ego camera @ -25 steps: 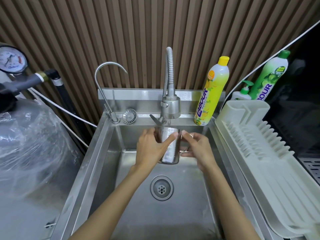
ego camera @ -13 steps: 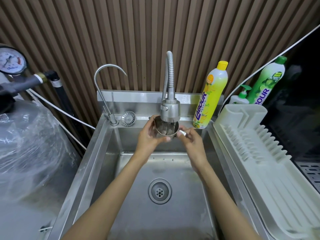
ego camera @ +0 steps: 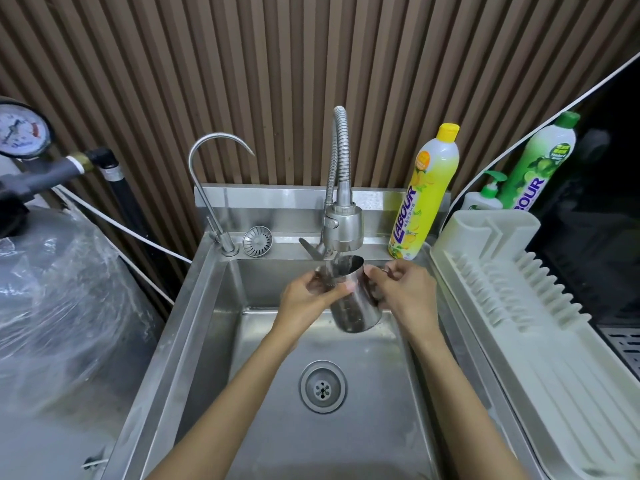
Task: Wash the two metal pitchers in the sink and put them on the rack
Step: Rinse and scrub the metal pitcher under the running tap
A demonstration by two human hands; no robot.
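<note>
Lowered and tipped back upright since a moment ago, the metal pitcher (ego camera: pixel 355 299) now sits under the spray faucet (ego camera: pixel 343 226), above the far part of the sink (ego camera: pixel 221 306). My left hand (ego camera: pixel 308 299) wraps its left side, thumb across the front. My right hand (ego camera: pixel 405 292) pinches the handle. Right of the sink lies the white rack (ego camera: pixel 519 306).

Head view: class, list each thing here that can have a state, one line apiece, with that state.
Metal pitcher: held up under the spray tap, tilted, in both hands.
Left hand: closed round the pitcher's body.
Right hand: closed at its handle side.
Spray tap: flow unclear.
Drain: unplugged.
Loose strainer: on the ledge.
Rack: bare.
Yellow bottle: capped, upright.
</note>
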